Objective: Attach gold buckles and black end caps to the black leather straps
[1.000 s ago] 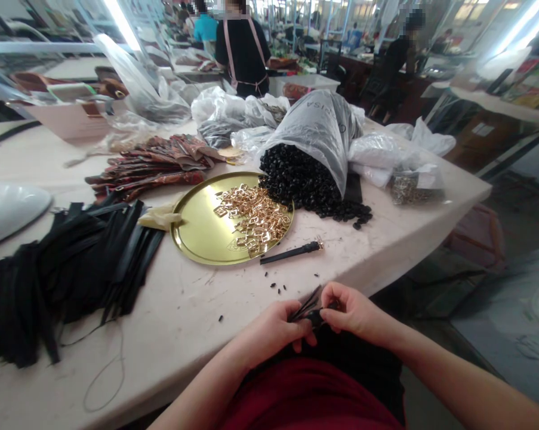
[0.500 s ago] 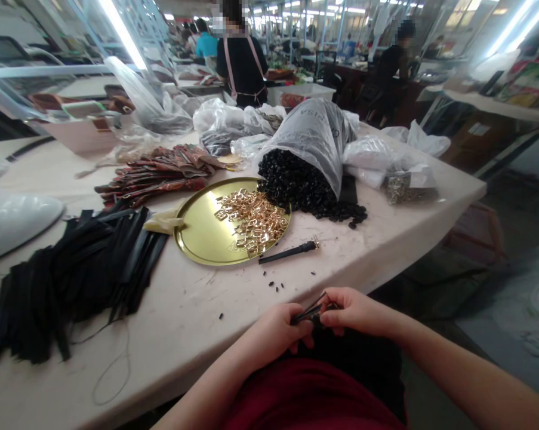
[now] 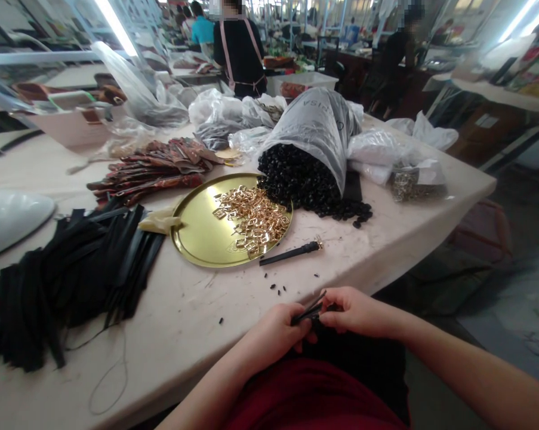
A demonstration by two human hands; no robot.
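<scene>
Just off the table's near edge, my left hand (image 3: 290, 327) is closed on a black strap (image 3: 305, 315), pinched between thumb and fingers. My right hand (image 3: 346, 310) grips the strap's other end, its fingertips bent around it; what else they may hold is hidden. Beyond the hands lies a finished-looking black strap with a gold buckle (image 3: 291, 252). A round gold tray (image 3: 193, 233) holds a heap of gold buckles (image 3: 255, 218). Small black loops (image 3: 296, 179) spill from a plastic bag (image 3: 316, 128) at the tray's right.
Black strips (image 3: 72, 275) are piled on the left of the table (image 3: 171, 334), with a loose thread nearby. Reddish-brown leather pieces (image 3: 153, 167) lie behind the tray. Clear bags (image 3: 381, 152) sit at the back right. A person in an apron (image 3: 237, 54) stands beyond the table.
The view has shifted slightly, so the table things sit a little differently in it. Both hands keep their hold on the black strap, with only small finger movement.
</scene>
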